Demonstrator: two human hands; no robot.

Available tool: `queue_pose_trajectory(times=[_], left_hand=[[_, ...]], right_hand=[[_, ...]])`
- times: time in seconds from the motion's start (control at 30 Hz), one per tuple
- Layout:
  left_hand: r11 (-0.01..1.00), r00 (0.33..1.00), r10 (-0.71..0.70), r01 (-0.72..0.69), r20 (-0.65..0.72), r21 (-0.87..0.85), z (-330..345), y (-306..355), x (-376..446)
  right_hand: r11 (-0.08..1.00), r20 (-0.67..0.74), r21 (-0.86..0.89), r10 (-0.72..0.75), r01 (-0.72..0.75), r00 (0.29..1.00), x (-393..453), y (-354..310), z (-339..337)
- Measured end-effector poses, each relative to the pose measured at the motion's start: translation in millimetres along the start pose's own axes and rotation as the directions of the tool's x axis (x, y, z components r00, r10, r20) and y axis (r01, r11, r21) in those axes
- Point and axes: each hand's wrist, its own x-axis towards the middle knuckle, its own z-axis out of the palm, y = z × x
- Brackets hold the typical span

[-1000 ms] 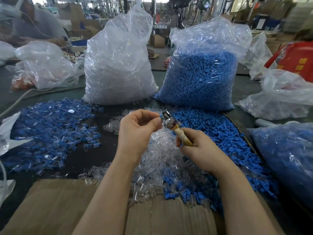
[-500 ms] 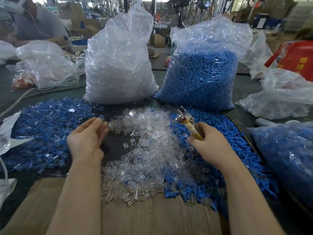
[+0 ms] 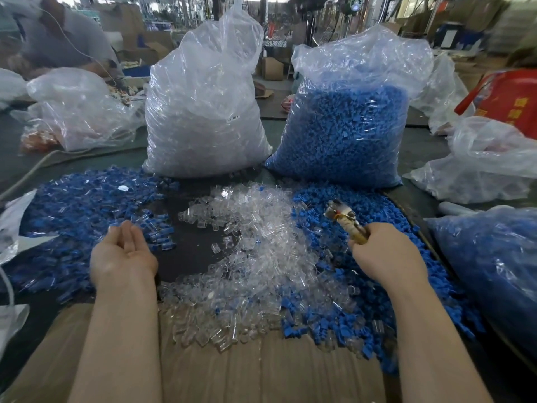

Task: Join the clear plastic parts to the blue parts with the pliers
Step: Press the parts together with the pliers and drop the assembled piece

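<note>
Dark table (image 3: 191, 257) in a cluttered workshop — around the clear parts (image 3: 261, 257): left hand (image 3: 123, 254) empty, fingers loose; right hand (image 3: 386, 254) gripping pliers (image 3: 345, 221).

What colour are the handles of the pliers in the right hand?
Yellowish tan, seen in the head view: the pliers stick up from the right hand.

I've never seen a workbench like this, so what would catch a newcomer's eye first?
Two tall plastic sacks stand at the back: the clear-parts sack on the left, the blue-parts sack on the right. Before them lie loose clear parts, and the right hand grips pliers.
</note>
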Motion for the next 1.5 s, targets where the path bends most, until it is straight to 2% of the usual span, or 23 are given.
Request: queue_pose_trajectory(times=[0.07,0.13,0.17,0.27,0.33,0.4,0.5,0.57,0.63,0.83,0.93,1.07,1.2,1.27,1.37,1.5], left_hand=[[0.997,1.0,0.025,-0.026,0.012,0.079,2.2,-1.5,-2.2],[0.947,0.994,0.062,-0.086,0.087,0.311,5.6,-5.7,-5.5],[0.886,0.985,0.067,-0.131,0.158,0.446,7.5,-8.2,-8.2],[0.599,0.926,0.023,-0.314,0.376,0.737,10.4,-18.9,-15.2],[0.298,0.882,-0.029,-0.441,0.47,0.847,8.5,-27.1,-17.5],[-0.001,0.841,-0.108,-0.534,0.531,0.846,4.3,-34.9,-18.5],[-0.365,0.807,-0.191,-0.587,0.559,0.723,0.7,-42.1,-18.7],[-0.486,0.796,-0.217,-0.59,0.565,0.645,-0.2,-44.9,-19.1],[-0.53,0.787,-0.215,-0.591,0.578,0.608,-1.0,-47.5,-19.9],[-0.515,0.737,-0.177,-0.634,0.652,0.576,-3.2,-50.6,-18.5],[-0.429,0.695,-0.171,-0.69,0.698,0.583,-0.9,-52.9,-19.7],[-0.171,0.669,-0.161,-0.743,0.725,0.647,6.3,-57.1,-31.4],[0.189,0.655,-0.246,-0.691,0.715,0.698,11.8,-65.4,-51.5],[0.241,0.641,-0.298,-0.667,0.707,0.705,12.9,-71.9,-61.5],[0.274,0.613,-0.37,-0.646,0.698,0.712,10.9,-84.0,-74.9],[0.299,0.572,-0.404,-0.655,0.714,0.694,6.2,-98.6,-89.9]], right_hand=[[0.999,0.037,-0.042,0.02,-0.019,0.999,-1.0,-2.0,0.0],[0.995,0.025,-0.082,0.051,-0.049,0.998,-2.6,-4.1,0.0],[0.993,0.004,-0.099,0.067,-0.066,0.998,-3.7,-5.1,0.2],[0.984,-0.028,-0.14,0.104,-0.107,0.994,-6.5,-7.3,1.7],[0.981,-0.017,-0.157,0.115,-0.116,0.993,-7.0,-8.5,2.8],[0.98,-0.013,-0.164,0.109,-0.109,0.994,-7.0,-9.6,3.3],[0.983,-0.002,-0.173,0.065,-0.065,0.998,-7.3,-11.8,5.4],[0.983,-0.003,-0.177,0.044,-0.043,0.999,-8.2,-12.5,7.8],[0.984,-0.011,-0.172,0.042,-0.044,0.999,-8.8,-13.1,9.7],[0.984,-0.027,-0.169,0.043,-0.047,0.999,-7.3,-14.6,11.3],[0.984,-0.016,-0.174,0.03,-0.033,0.999,-6.8,-14.5,11.3],[0.995,-0.02,-0.104,-0.005,0.002,1.0,-5.0,-10.6,11.0],[0.979,-0.052,0.177,-0.09,0.098,0.995,-2.6,-9.7,6.5],[0.913,-0.071,0.38,-0.129,0.147,0.989,-3.4,-12.4,3.6],[0.741,-0.076,0.646,-0.176,0.183,0.981,-6.9,-19.5,0.5],[0.579,-0.082,0.785,-0.255,0.22,0.964,-14.3,-30.9,-0.9]])
